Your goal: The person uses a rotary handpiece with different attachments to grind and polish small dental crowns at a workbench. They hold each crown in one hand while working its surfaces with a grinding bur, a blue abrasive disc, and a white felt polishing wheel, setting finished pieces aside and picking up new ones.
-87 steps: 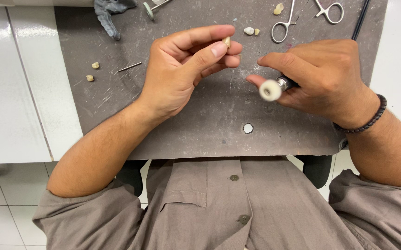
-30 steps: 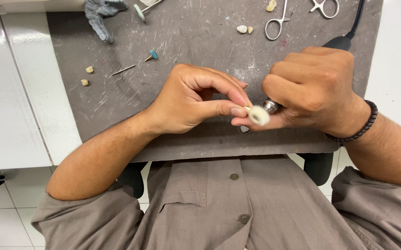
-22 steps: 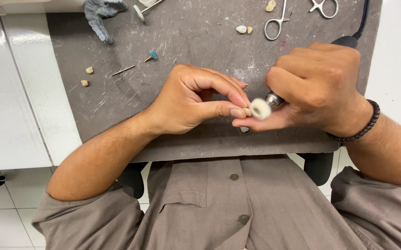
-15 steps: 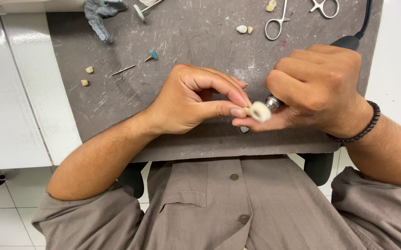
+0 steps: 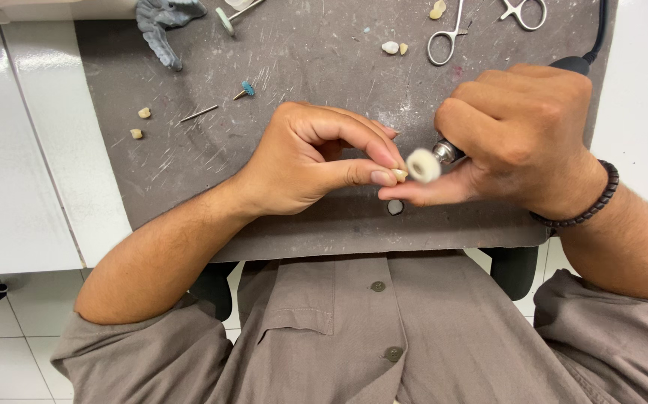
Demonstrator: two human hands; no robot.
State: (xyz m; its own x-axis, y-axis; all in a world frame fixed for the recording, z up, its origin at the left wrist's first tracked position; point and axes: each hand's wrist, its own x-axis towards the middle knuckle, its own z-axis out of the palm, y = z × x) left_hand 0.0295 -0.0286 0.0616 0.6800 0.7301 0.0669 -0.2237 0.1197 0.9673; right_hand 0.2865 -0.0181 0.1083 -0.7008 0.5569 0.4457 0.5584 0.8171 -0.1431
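My left hand pinches a tiny cream-coloured tooth-shaped piece between thumb and forefinger, over the front of a grey scratched mat. My right hand grips a rotary handpiece whose black cord runs up to the far right. A white felt polishing wheel on its tip touches the small piece. My right little finger stretches under the left fingertips.
On the mat lie two scissor-like instruments, several small tooth-like pieces, a blue-tipped bur, a thin pin, a small white disc and a grey model part. White bench left.
Both hands came down from mid-mat toward the near edge and met. The felt wheel now bears on the small piece; in the last second only small shifts of the wheel.
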